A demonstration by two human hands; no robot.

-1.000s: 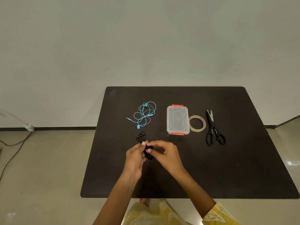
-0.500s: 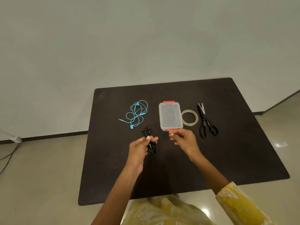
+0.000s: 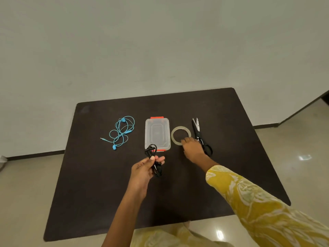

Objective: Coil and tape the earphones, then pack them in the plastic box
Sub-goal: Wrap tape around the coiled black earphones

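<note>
- Black earphones (image 3: pixel 153 158), coiled into a bundle, sit pinched between the thumb and fingers of my left hand (image 3: pixel 143 171), held above the tabletop (image 3: pixel 92 184) near its middle.
- My right hand (image 3: pixel 193 147) reaches out toward 1 o'clock; its fingertips touch the near edge of the tape roll (image 3: pixel 180 135). I cannot tell whether the fingers grip the roll or only rest on it.
- Plastic box (image 3: pixel 157 134), clear with orange clips, lies lid-on at 12 o'clock from my left hand, just beside the tape roll.
- Black scissors (image 3: pixel 202 138) lie at 3 o'clock from the tape roll, partly hidden by my right hand.
- Blue earphones (image 3: pixel 121 132) lie loose and tangled at 9 o'clock from the box, well apart from my hands.
</note>
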